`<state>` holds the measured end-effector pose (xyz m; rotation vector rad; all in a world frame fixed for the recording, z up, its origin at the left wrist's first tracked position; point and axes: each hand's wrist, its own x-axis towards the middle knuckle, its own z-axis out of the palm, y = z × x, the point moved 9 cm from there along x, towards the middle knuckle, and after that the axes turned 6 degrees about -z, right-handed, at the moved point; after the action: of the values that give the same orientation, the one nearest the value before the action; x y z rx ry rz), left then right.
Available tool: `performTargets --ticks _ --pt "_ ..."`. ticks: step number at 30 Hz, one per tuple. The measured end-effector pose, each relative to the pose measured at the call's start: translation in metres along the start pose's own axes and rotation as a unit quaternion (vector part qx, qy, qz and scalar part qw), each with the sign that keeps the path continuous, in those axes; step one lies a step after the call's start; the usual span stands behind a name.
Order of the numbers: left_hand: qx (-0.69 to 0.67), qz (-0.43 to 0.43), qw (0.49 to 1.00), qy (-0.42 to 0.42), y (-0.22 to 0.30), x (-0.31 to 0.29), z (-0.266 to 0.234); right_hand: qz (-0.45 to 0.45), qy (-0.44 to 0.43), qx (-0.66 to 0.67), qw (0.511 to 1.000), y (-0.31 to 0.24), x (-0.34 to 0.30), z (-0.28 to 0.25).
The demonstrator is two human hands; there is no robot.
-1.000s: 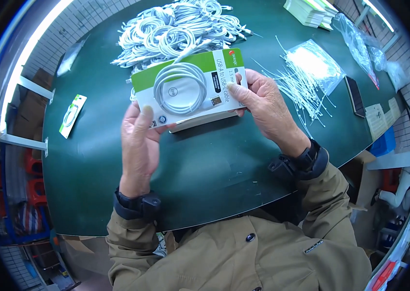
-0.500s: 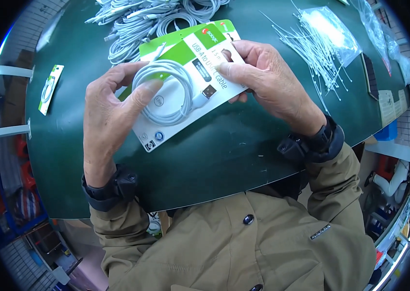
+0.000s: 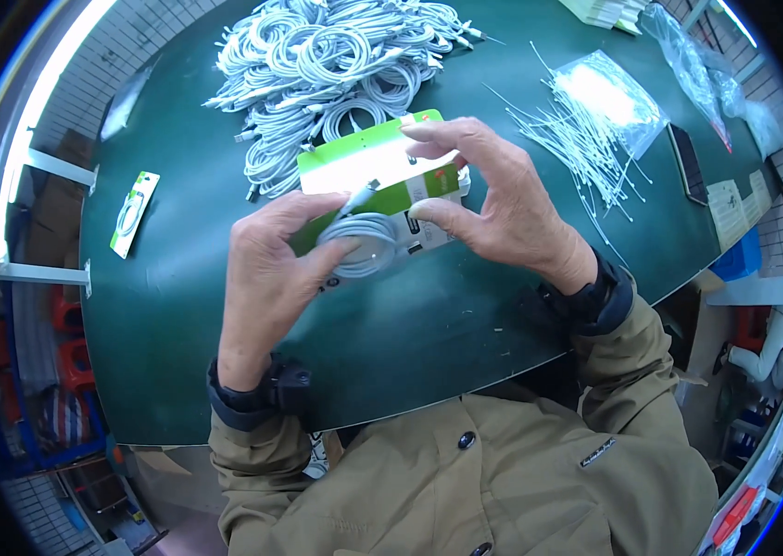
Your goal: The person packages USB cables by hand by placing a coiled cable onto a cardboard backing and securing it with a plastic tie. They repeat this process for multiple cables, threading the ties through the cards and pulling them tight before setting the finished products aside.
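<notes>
My left hand [image 3: 271, 259] pinches a coiled pale grey cable [image 3: 359, 243] against a green-and-white folded packaging card [image 3: 364, 159]. The cable's connector sticks up above the coil. The card is tilted, its back panel bright with glare and its front panel facing me below. My right hand [image 3: 503, 195] is around the card's right end, thumb and forefinger spread apart, the thumb at the front panel and the forefinger at the upper panel. Its other fingers are partly hidden.
A big heap of coiled grey cables [image 3: 327, 56] lies at the far side of the green table [image 3: 410, 324]. White cable ties [image 3: 577, 139] spill by a clear plastic bag [image 3: 609, 102] on the right, near a dark phone [image 3: 687, 162]. A carded cable [image 3: 135, 215] lies at left.
The card has tipped back and its panels have spread apart. My right thumb and forefinger have opened from their grip on it. The view has shifted, showing more of the cable heap.
</notes>
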<state>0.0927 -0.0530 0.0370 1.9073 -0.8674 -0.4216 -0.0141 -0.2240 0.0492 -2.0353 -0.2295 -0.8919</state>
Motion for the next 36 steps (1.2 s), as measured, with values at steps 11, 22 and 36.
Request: performTargets --ticks 11,22,36 --pt "0.136 0.229 0.956 0.124 0.034 -0.02 0.028 -0.157 -0.053 -0.122 0.979 -0.023 -0.006 0.012" --pt "0.264 0.313 0.902 0.138 0.032 -0.03 0.033 -0.107 -0.082 -0.122 0.983 -0.009 -0.01 0.016" --pt "0.246 0.325 0.899 0.161 0.028 -0.03 0.034 -0.125 -0.071 -0.075 0.987 -0.008 -0.007 0.014"
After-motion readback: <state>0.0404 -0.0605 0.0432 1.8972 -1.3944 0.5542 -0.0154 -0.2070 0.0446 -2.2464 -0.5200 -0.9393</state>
